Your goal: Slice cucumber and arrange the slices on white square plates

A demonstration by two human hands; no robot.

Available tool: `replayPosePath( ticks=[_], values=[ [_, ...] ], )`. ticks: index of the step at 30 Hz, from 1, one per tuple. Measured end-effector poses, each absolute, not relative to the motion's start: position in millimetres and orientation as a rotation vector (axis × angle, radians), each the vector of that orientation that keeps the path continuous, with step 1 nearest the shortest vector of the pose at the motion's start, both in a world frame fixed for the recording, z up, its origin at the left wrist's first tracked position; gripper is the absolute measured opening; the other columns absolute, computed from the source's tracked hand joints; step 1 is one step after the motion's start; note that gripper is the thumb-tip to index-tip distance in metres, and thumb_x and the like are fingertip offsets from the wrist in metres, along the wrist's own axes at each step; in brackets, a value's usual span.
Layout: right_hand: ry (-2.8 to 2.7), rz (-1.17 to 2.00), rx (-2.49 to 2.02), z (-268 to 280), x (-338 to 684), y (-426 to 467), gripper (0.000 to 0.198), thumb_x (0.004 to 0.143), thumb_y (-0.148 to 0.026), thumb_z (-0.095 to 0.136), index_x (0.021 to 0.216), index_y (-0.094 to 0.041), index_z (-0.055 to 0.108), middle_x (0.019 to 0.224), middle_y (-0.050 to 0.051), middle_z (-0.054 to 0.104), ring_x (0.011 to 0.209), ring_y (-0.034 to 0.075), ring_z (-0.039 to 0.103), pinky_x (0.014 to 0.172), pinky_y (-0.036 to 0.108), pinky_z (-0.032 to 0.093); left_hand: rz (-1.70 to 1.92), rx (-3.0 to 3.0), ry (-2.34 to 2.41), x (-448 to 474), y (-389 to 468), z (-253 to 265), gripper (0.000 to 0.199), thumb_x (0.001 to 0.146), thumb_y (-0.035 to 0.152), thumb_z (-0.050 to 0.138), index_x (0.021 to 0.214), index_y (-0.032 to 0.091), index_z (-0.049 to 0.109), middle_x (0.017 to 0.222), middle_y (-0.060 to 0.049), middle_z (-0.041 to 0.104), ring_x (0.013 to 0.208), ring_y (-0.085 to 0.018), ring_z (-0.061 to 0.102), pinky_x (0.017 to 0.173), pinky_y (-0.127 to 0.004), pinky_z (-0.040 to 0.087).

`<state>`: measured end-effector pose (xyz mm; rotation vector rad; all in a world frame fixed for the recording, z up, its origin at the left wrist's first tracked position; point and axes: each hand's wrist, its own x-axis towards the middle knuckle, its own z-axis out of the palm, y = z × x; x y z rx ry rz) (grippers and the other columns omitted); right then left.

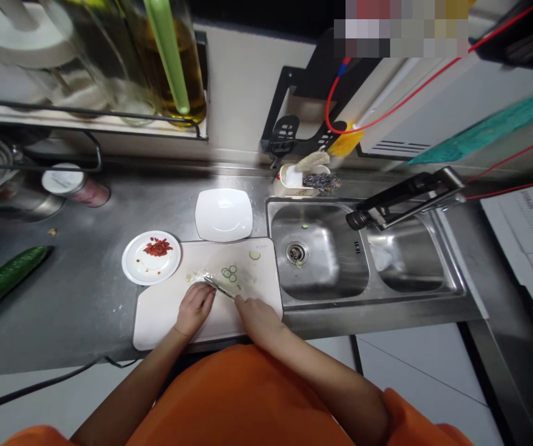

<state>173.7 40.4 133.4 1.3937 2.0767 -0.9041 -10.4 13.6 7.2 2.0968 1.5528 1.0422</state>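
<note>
Right grip (258,317) closed on knife (220,288), long axis diagonal, tip pointing forward-left over cutting board (159,316)

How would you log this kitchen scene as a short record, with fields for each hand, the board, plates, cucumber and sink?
Left hand: on the board, fingertips beside the knife blade; grasp unclear
Right hand: gripping the knife
Board: bears thin green rings and a pale round slice
Round plate: holds red pieces
Squarish plate: beyond the board
Cucumber: far left, on the counter
Sink: right of the board
</note>
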Motion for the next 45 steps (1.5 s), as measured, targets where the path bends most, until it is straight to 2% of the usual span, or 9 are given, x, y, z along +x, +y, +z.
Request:
replayPosePath(
  ticks=[10, 18, 25, 45],
  values=[
    [2.089, -0.891, 1.43, 110.6, 170.6, 36.0, 0.035, 0.09, -0.008, 0.026, 0.115, -0.016, 0.049, 0.093, 0.012, 0.065, 0.09, 0.022, 0.063, 0.07, 0.031, 0.049, 1.019, 2.066, 1.548, -9.8, 13.8, 9.0, 0.013, 0.083, 0.017, 0.055, 0.094, 0.018, 0.062, 0.092, -0.007, 0.065, 0.091, -0.017, 0.059, 0.087, -0.035, 0.049],
    [2.047, -0.895, 1.445, 126.1, 188.9, 30.9, 0.034, 0.088, -0.007, 0.029, 0.113, -0.018, 0.049, 0.093, 0.01, 0.066, 0.087, 0.021, 0.064, 0.067, 0.028, 0.047, 1.043, 2.078, 1.52, -10.8, 13.3, 5.5, 0.017, 0.084, 0.017, 0.053, 0.098, 0.019, 0.061, 0.093, -0.006, 0.065, 0.092, -0.016, 0.06, 0.087, -0.035, 0.05],
    [2.041, -0.892, 1.431, 142.7, 188.9, 22.4, 0.033, 0.087, -0.006, 0.03, 0.112, -0.016, 0.05, 0.092, 0.011, 0.065, 0.086, 0.021, 0.063, 0.067, 0.027, 0.046, 1.033, 2.102, 1.556, -10.9, 12.2, 4.9, 0.01, 0.084, 0.017, 0.052, 0.089, 0.018, 0.061, 0.089, -0.007, 0.064, 0.09, -0.017, 0.06, 0.086, -0.035, 0.049],
    [2.032, -0.887, 1.431, 147.2, 183.5, 23.4, 0.032, 0.088, -0.005, 0.029, 0.11, -0.016, 0.05, 0.091, 0.011, 0.065, 0.087, 0.023, 0.064, 0.066, 0.029, 0.048, 1.037, 2.083, 1.548, -10.9, 12.7, 6.1, 0.011, 0.085, 0.018, 0.051, 0.089, 0.019, 0.061, 0.089, -0.006, 0.065, 0.09, -0.017, 0.06, 0.087, -0.036, 0.049]
  ],
)
